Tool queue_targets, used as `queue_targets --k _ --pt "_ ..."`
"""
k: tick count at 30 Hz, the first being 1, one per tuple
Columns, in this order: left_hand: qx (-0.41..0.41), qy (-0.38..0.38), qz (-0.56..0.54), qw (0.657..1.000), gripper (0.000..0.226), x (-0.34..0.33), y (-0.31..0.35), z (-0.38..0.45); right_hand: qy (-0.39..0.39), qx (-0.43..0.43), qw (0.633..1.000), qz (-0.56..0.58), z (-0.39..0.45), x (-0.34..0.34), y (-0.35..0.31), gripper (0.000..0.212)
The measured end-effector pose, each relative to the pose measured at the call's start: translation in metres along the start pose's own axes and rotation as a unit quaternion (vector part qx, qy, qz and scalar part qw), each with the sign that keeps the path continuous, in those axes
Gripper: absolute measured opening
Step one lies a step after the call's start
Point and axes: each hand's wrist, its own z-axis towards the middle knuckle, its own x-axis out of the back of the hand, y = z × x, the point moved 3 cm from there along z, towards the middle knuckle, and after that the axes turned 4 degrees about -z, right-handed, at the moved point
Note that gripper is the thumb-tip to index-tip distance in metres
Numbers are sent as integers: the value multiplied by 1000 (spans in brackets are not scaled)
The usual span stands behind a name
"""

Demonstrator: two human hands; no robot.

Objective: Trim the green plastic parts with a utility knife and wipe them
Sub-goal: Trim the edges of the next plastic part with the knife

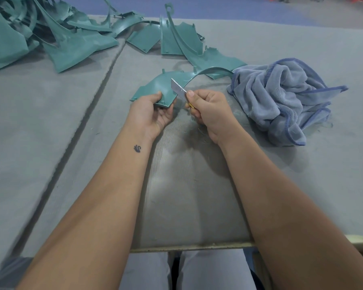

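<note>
Surface: grey felt-covered work table (pixel 50 114) with a dark seam running down its left part; blue floor beyond the far edge
Left hand: left hand (pixel 150 114) grips the near corner of a curved green plastic part (pixel 155 87), thumb on top, fingers curled beneath; a small dark tattoo (pixel 137 148) marks the forearm
Right hand: right hand (pixel 208 109) is clenched round a utility knife with a silver blade (pixel 178 87); a bit of yellow handle peeks out below the fingers; thumb lies near the blade's base
Blade: points up and away, its tip over the held part's curved strip
Held part: just above the table, in front of the person, its thin strip arching right toward a crumpled blue-grey microfibre cloth (pixel 285 97)
Shavings: fine threads lie on the felt near the right hand
Farther out: pile of green plastic parts (pixel 57 36) at far left; more loose green pieces (pixel 176 40) behind the held part
</note>
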Motion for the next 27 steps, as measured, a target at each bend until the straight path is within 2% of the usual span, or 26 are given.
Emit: queue_targets --k 20,27 --pt "-14 16 19 1000 11 -1 0 -3 35 -22 997 60 1 3 0 35" --pt "-7 21 24 999 11 1 2 -5 71 -35 993 89 3 9 2 36"
